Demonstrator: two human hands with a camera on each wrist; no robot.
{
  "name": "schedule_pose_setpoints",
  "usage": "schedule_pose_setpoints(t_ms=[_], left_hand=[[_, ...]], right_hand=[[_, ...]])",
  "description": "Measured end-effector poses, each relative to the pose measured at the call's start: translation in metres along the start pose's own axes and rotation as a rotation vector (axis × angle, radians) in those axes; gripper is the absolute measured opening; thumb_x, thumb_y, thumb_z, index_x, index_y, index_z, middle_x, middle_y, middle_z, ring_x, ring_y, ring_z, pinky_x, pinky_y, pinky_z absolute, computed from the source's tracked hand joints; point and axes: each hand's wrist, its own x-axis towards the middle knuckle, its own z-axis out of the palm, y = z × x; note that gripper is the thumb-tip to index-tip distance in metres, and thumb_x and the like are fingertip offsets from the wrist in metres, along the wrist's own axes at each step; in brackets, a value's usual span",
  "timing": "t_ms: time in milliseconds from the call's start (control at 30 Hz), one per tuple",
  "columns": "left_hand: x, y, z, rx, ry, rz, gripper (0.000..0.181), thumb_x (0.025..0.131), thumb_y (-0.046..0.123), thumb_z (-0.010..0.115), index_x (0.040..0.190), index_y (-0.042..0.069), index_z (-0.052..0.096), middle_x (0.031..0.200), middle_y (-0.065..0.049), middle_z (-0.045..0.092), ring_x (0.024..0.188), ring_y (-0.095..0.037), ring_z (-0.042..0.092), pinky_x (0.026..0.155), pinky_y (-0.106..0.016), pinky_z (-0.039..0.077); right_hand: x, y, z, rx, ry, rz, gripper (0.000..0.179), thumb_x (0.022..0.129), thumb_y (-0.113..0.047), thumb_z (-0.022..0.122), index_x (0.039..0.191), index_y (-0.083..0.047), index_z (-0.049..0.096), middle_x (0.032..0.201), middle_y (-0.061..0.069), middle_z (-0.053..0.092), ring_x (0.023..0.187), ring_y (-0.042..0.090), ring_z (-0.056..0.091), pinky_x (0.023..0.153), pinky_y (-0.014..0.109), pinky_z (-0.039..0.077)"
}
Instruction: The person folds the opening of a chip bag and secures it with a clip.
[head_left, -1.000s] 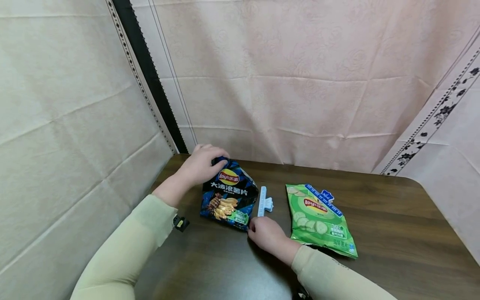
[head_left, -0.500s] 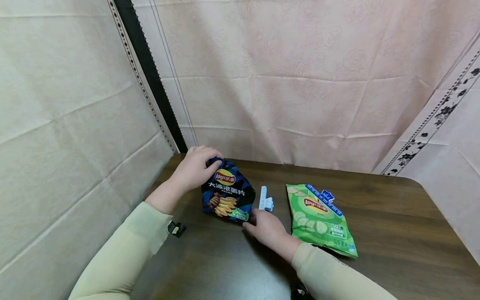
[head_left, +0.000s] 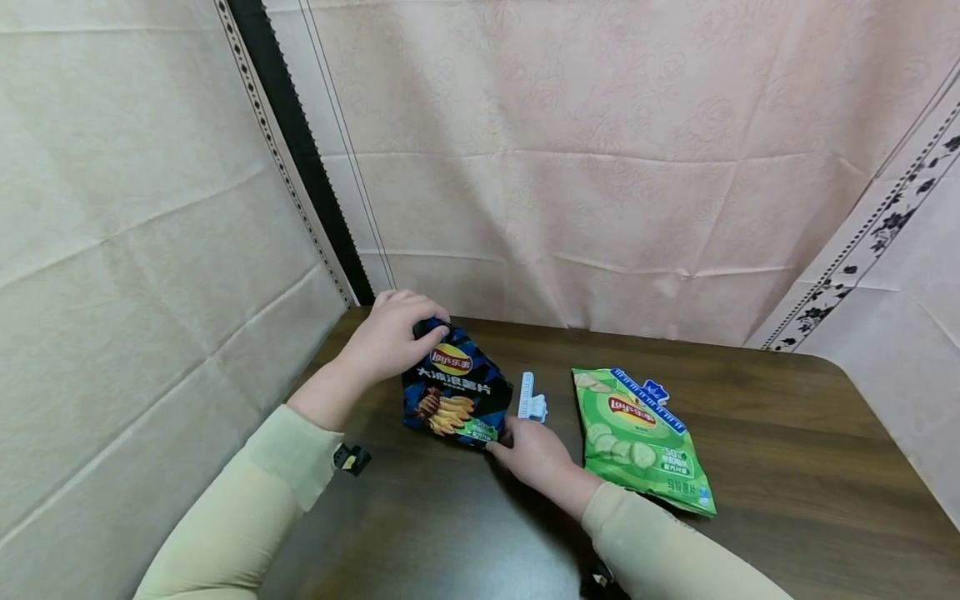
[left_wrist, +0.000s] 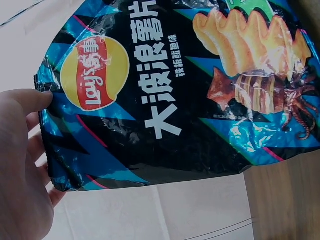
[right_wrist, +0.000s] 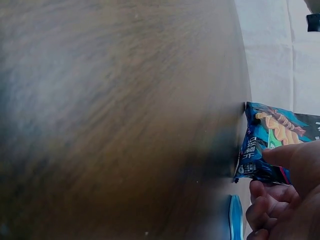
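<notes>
A dark blue and black potato chip bag (head_left: 459,390) stands tilted at the left part of the table. My left hand (head_left: 390,337) pinches its top edge, thumb on the printed front and fingers behind, as the left wrist view shows. At the lower right corner my right hand (head_left: 536,454) pinches the bag; in the right wrist view the thumb (right_wrist: 282,156) lies on the front and the other fingers curl below. A light blue bag clip (head_left: 528,398) lies just right of the bag, beyond the right hand, partly hidden by it.
Right of the clip lies a green chip bag (head_left: 637,446) with a dark blue clip (head_left: 649,401) across its top. Pale cloth hangs behind the wooden table (head_left: 795,467) and along its left side. The table's far edge runs close behind the dark bag.
The dark chip bag has shifted slightly left, and its lower right corner sits a little farther back. Both hands moved with it; the right thumb now shows at the corner.
</notes>
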Motion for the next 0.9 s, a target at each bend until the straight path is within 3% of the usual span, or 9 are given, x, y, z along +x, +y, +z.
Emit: schedule_pose_setpoints(t_ms=[267,533,733,900], left_hand=[[0.001,0.009,-0.003,0.016,-0.040,0.054,0.018,0.097,0.031,0.064,0.110,0.021,0.071,0.113,0.005,0.070,0.115,-0.020,0.056,0.107,-0.047,0.028],[0.001,0.013,-0.005,0.014,-0.049,0.041,0.019,0.098,0.029,0.063,0.112,0.018,0.071,0.115,0.002,0.069,0.117,-0.022,0.057,0.107,-0.046,0.031],[0.000,0.014,-0.005,0.008,-0.046,0.031,0.019,0.098,0.028,0.063,0.112,0.018,0.070,0.116,0.001,0.069,0.116,-0.022,0.057,0.106,-0.046,0.033],[0.000,0.015,-0.005,0.000,-0.032,0.028,0.018,0.098,0.028,0.063,0.112,0.018,0.071,0.116,0.001,0.069,0.116,-0.022,0.058,0.106,-0.047,0.032]], right_hand=[[-0.001,0.002,-0.001,0.004,0.003,0.006,0.027,0.092,-0.039,0.069,0.088,-0.013,0.064,0.075,-0.002,0.061,0.063,0.013,0.054,0.057,0.034,0.045],[-0.003,0.001,-0.013,0.035,0.072,-0.036,0.033,0.094,-0.041,0.066,0.078,-0.014,0.058,0.070,-0.001,0.053,0.058,0.014,0.049,0.051,0.031,0.040],[-0.005,-0.004,-0.030,0.125,0.188,-0.090,0.032,0.096,-0.042,0.063,0.086,-0.011,0.062,0.083,0.004,0.059,0.068,0.016,0.053,0.063,0.033,0.047],[-0.008,-0.006,-0.043,0.226,0.275,-0.111,0.032,0.098,-0.036,0.063,0.116,-0.010,0.067,0.105,0.005,0.064,0.081,0.017,0.057,0.073,0.035,0.052]])
